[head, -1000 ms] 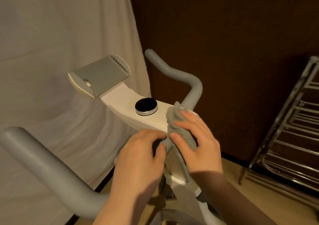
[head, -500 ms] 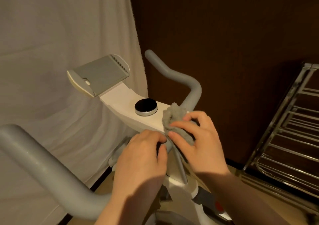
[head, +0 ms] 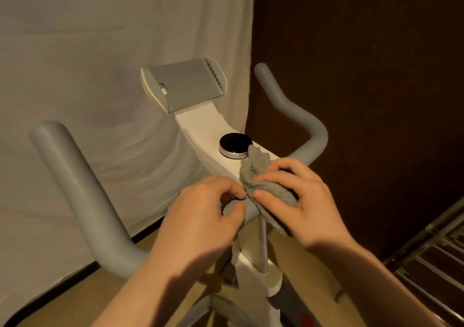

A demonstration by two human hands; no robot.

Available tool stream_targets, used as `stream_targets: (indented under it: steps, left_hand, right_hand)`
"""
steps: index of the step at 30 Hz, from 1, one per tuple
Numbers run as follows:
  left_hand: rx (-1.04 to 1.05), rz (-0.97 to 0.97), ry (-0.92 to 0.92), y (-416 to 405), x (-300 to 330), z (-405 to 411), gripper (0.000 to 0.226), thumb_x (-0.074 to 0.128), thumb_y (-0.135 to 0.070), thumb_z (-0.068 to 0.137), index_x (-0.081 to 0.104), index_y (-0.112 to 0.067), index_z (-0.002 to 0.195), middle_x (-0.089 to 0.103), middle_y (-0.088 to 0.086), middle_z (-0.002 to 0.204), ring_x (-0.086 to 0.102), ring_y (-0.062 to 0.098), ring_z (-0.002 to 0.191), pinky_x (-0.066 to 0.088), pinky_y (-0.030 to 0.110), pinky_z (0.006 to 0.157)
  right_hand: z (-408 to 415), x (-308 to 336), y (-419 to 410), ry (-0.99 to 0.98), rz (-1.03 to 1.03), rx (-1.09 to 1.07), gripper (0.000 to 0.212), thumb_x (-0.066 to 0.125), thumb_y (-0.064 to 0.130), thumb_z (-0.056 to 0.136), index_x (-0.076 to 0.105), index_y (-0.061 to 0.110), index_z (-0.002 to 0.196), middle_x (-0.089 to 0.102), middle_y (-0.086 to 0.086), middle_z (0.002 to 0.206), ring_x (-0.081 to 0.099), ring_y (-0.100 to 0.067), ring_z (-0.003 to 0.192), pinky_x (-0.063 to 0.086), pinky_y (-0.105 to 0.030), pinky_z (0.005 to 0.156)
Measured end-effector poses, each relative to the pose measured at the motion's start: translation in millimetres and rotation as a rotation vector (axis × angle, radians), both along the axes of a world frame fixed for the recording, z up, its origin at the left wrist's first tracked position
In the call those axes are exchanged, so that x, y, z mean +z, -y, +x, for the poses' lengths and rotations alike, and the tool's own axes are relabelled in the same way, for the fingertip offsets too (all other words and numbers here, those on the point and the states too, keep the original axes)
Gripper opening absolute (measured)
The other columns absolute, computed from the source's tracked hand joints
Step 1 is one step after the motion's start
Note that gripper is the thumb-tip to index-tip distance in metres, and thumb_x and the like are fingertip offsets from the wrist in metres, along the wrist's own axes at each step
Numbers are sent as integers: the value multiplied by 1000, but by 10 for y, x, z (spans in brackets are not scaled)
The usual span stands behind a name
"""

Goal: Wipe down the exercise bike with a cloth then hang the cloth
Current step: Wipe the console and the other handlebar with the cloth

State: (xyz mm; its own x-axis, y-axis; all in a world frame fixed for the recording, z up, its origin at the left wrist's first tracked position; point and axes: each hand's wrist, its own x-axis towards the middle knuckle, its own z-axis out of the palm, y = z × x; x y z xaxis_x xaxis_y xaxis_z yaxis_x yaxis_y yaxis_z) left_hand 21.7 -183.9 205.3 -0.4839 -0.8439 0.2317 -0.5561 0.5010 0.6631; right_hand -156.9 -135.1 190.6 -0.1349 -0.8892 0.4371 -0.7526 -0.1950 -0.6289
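The exercise bike's white console (head: 200, 123) carries a black round knob (head: 235, 144) and a grey tablet holder (head: 185, 87), between two grey handlebars (head: 75, 188). A crumpled grey cloth (head: 261, 176) lies on the console's near end, just right of the knob. My right hand (head: 298, 201) presses on the cloth, fingers curled over it. My left hand (head: 203, 216) sits beside it, fingers curled around the grey centre bar, thumb touching the cloth's edge.
A white sheet (head: 100, 50) hangs behind the bike on the left, a dark brown wall (head: 376, 75) on the right. A metal wire rack (head: 431, 246) stands at the lower right. The bike's white stem (head: 253, 269) drops to a tan floor.
The view has swung so the bike sits further right. My right hand has pushed the cloth up the console toward the knob. My left hand keeps its hold on the bar.
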Motion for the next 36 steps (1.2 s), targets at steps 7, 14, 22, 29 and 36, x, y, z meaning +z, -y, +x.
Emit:
stream_targets:
  steps: [7, 14, 22, 29, 36]
  left_hand:
    - [42, 127, -29, -16, 27, -33, 11, 67, -34, 84, 68, -39, 93, 62, -23, 90, 55, -14, 69, 39, 9, 57]
    - [78, 140, -27, -27, 5, -51, 15, 67, -35, 81, 69, -38, 95, 63, -23, 90, 57, -11, 85, 48, 15, 71]
    - [107, -186, 216, -128, -46, -159, 26, 35, -49, 90, 56, -35, 97, 55, -15, 87, 55, 5, 76, 50, 31, 62]
    - [113, -137, 167, -118, -32, -158, 26, 36, -54, 89, 57, -39, 95, 56, -20, 86, 58, 2, 78, 51, 30, 63]
    - [134, -130, 180, -100, -25, -181, 26, 40, -55, 87, 58, -40, 95, 59, -20, 87, 59, 2, 78, 51, 29, 61]
  right_hand:
    - [-231, 43, 68, 2, 61, 164, 21, 67, 44, 85, 71, 37, 105, 52, 22, 115, 51, -6, 116, 46, -35, 94]
    - [-235, 57, 236, -89, 48, 217, 30, 60, 51, 85, 69, 36, 110, 51, 23, 113, 52, 1, 108, 47, -24, 87]
    - [-181, -32, 246, -145, -57, 116, 30, 51, 49, 88, 67, 32, 107, 53, 17, 109, 53, -3, 98, 47, -30, 81]
    - [-319, -39, 286, -69, -64, 137, 30, 49, 47, 86, 69, 30, 101, 52, 18, 107, 49, 0, 96, 46, -29, 81]
    - [-310, -7, 445, -75, -34, 174, 21, 52, 42, 89, 67, 34, 102, 52, 20, 106, 51, -2, 99, 46, -28, 82]
